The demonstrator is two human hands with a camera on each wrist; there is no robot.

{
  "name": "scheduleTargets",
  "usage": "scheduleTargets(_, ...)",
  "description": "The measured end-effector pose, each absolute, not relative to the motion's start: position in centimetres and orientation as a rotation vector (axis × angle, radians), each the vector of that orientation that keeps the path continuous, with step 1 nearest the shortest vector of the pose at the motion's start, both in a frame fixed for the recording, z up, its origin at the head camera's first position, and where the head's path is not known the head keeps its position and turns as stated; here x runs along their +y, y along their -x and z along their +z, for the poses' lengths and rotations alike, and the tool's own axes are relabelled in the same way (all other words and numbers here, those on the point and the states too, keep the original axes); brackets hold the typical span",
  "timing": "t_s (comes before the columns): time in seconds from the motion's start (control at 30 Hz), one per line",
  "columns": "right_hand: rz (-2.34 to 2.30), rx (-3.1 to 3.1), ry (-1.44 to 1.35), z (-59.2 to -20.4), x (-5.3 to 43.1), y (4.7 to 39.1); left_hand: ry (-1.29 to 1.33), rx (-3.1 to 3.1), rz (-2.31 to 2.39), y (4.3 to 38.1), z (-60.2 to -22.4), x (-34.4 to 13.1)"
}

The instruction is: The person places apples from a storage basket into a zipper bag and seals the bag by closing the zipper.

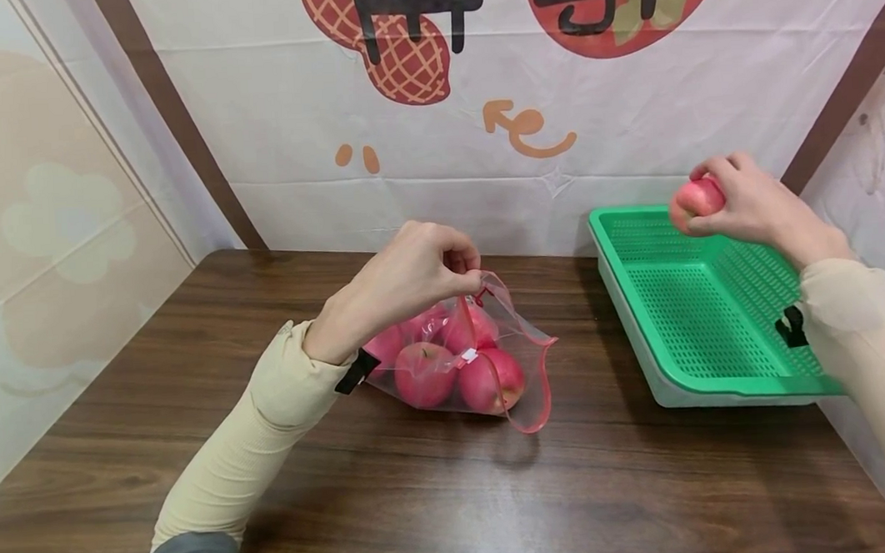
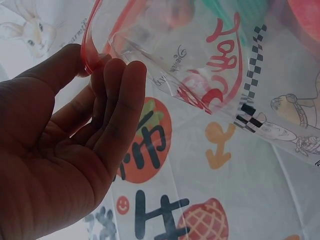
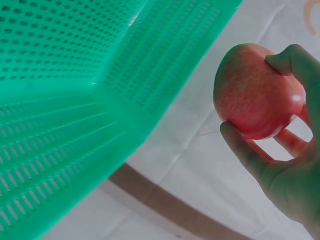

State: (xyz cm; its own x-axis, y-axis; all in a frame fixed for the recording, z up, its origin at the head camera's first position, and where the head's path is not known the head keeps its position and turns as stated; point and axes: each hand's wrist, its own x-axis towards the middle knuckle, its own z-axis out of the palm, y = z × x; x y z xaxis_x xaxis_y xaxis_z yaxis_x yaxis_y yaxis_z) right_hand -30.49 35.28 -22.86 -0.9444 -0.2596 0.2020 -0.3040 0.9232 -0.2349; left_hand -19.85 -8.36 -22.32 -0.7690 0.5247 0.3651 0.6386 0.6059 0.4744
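Observation:
My left hand [image 1: 430, 260] pinches the red-edged rim of a clear plastic zip bag [image 1: 535, 363] between thumb and fingers. Several red apples [image 1: 425, 375] lie inside the bag on the table. In the left wrist view the bag's printed film [image 2: 200, 65] hangs from the fingertips of the left hand [image 2: 85, 120], with red lettering and a checkered strip on it. My right hand [image 1: 754, 206] grips a single apple [image 1: 696, 205] above the far part of the green basket [image 1: 707, 392]. The right wrist view shows the thumb and fingers around this apple [image 3: 252, 92], beside the basket wall [image 3: 165, 65].
The slotted green basket has a pale outer shell and stands at the table's right side. A brown wood-grain table [image 1: 334, 499] spreads under everything. Behind it hangs a white printed cloth [image 1: 435, 143], and another cloth panel [image 1: 56, 205] closes off the left.

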Motion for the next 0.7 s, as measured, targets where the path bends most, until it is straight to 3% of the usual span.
scheduleTargets(0.7, 0.423, -2.704, -0.610, -20.2, 29.3, 28.1, 0.969, -2.632, -0.862, 20.1, -22.4, -8.3)
